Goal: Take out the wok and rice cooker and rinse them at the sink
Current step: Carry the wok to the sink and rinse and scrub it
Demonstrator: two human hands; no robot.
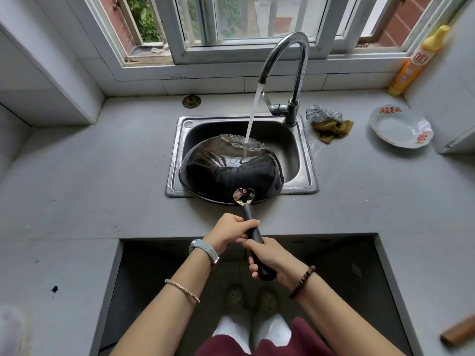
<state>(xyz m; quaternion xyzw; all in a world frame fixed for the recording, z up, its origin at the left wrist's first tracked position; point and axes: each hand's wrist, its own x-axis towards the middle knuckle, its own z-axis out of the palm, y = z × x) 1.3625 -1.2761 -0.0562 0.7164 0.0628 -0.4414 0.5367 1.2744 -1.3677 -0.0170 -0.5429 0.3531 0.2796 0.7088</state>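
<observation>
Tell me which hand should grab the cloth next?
Probably the right hand: the cloth lies right of the sink, on its side, while the left hand grips the wok handle nearer the pan.

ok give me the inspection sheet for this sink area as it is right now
surface: grey counter with a steel sink set in it
job's things: black wok underside up over the sink, faucet running onto it; rice cooker nothing seen
clutter: plate, dish soap bottle, scourer, cloth, sink strainer, wooden piece at lower right
grips: left hand and right hand both curled round the wok handle, left nearer the pan
cables: nothing seen
surroundings: window behind the faucet
</observation>
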